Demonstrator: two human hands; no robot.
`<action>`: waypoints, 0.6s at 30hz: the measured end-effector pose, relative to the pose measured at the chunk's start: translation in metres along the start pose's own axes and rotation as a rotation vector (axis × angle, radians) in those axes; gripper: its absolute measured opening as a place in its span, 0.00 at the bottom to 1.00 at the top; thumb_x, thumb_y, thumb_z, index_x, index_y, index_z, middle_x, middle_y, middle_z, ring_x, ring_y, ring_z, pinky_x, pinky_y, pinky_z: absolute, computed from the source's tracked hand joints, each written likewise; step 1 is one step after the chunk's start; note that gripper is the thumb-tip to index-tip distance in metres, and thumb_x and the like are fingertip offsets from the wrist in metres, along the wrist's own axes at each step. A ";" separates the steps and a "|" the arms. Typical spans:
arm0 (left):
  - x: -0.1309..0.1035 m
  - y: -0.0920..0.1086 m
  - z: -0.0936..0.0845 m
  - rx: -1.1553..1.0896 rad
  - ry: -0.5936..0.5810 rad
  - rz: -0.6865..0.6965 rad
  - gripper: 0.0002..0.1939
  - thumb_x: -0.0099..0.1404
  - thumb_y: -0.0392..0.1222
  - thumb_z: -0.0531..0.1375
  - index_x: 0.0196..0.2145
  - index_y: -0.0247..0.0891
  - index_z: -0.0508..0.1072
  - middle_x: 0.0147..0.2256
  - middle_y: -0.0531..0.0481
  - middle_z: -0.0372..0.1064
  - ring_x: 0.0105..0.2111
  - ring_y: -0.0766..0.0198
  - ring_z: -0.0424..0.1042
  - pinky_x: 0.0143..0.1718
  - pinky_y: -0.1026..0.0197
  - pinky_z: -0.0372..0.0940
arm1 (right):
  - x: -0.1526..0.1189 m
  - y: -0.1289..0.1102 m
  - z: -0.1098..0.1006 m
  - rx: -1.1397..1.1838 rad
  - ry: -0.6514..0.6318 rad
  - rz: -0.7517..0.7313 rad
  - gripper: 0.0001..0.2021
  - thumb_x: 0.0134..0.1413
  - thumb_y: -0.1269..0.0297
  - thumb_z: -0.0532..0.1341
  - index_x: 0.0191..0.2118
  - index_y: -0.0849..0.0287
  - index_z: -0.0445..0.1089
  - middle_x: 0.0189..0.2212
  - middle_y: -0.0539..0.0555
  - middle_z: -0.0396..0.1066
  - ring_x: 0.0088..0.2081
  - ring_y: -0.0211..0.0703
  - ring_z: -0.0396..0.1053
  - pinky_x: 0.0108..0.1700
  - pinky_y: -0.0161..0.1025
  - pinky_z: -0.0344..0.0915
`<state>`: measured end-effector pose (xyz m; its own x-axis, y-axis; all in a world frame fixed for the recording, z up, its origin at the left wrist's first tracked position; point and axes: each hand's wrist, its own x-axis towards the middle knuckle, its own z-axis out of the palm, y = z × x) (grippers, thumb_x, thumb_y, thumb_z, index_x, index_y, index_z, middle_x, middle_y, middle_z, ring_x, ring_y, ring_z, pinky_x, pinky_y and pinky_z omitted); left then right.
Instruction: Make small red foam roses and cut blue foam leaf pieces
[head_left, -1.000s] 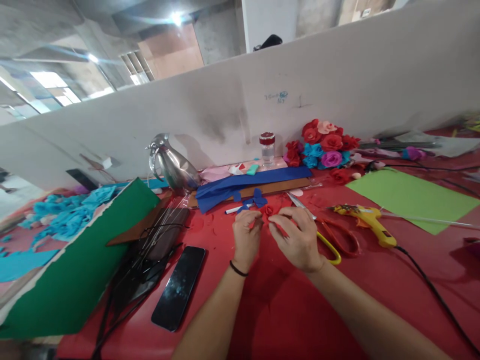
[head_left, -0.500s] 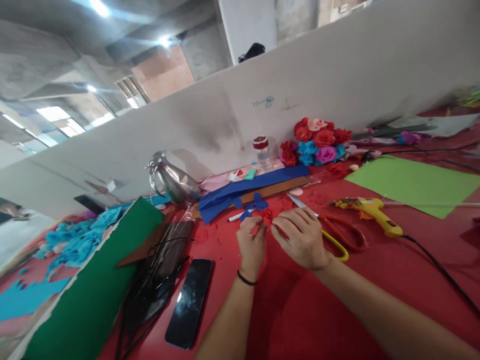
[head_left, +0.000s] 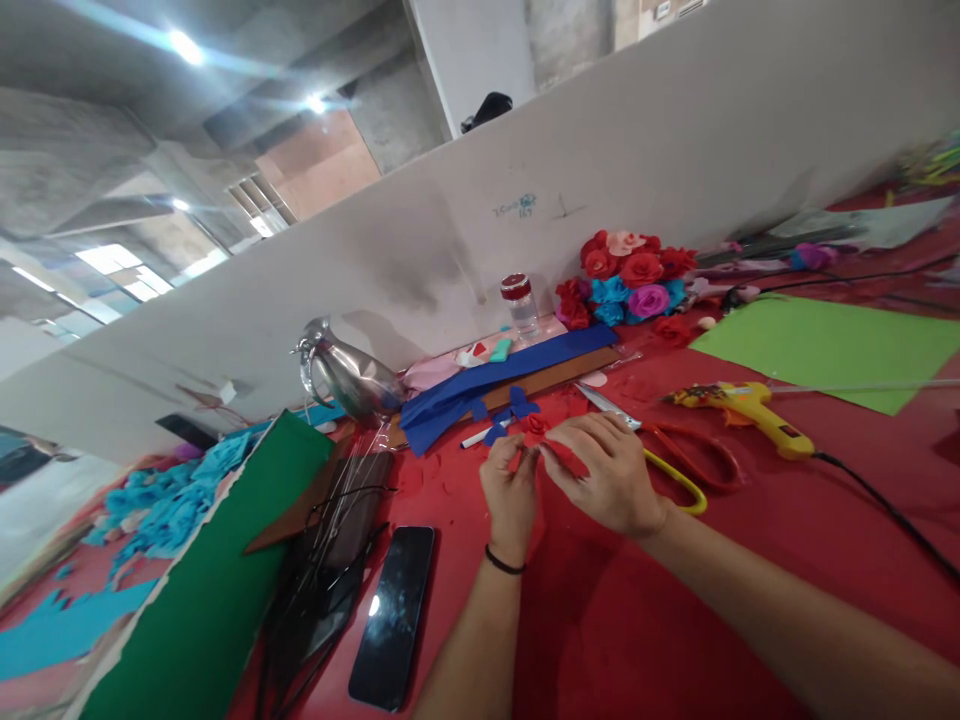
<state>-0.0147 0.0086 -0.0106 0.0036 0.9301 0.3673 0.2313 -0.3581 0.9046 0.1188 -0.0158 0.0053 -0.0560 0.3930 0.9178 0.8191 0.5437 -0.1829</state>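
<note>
My left hand (head_left: 510,495), with a dark band at its wrist, is pinched closed. Facing it, my right hand (head_left: 606,475) is closed too, its fingertips almost meeting the left ones. A small red paper petal (head_left: 571,461) shows between them, partly covered by the right fingers. Just beyond the fingertips sits a small red paper rose (head_left: 534,425). Several blue paper pieces (head_left: 519,403) and a white pen (head_left: 480,437) lie behind the left hand. Scissors (head_left: 682,478) with red and yellow handles rest beside the right hand, partly hidden by it.
A yellow glue gun (head_left: 757,415) with a black cord lies at right near a green sheet (head_left: 832,345). Behind stand a steel jug (head_left: 352,375), a red-lidded jar (head_left: 521,305) and paper roses (head_left: 634,280). A phone (head_left: 394,615) lies left of my forearms.
The whole view has shifted slightly, with the table things sitting a little lower at left. Both hands stay fingertip to fingertip, and more of the red petal shows below the right fingers.
</note>
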 end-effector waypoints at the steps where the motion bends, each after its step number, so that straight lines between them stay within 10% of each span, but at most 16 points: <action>1: 0.000 0.001 0.000 0.000 -0.002 -0.004 0.06 0.58 0.40 0.60 0.31 0.36 0.76 0.30 0.49 0.72 0.31 0.63 0.69 0.37 0.61 0.64 | 0.000 0.000 0.000 0.016 -0.001 0.002 0.06 0.54 0.71 0.61 0.38 0.57 0.67 0.30 0.53 0.75 0.32 0.43 0.70 0.37 0.40 0.61; 18: 0.002 0.003 0.001 -0.066 -0.050 -0.012 0.06 0.58 0.38 0.59 0.30 0.37 0.77 0.31 0.49 0.73 0.33 0.62 0.70 0.37 0.62 0.65 | 0.000 0.000 -0.002 0.086 -0.011 0.005 0.03 0.53 0.71 0.60 0.31 0.57 0.66 0.28 0.53 0.73 0.30 0.42 0.68 0.37 0.41 0.61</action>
<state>-0.0129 0.0096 -0.0078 0.0499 0.9366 0.3469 0.1666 -0.3502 0.9217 0.1197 -0.0172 0.0055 -0.0589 0.4032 0.9132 0.7673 0.6035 -0.2170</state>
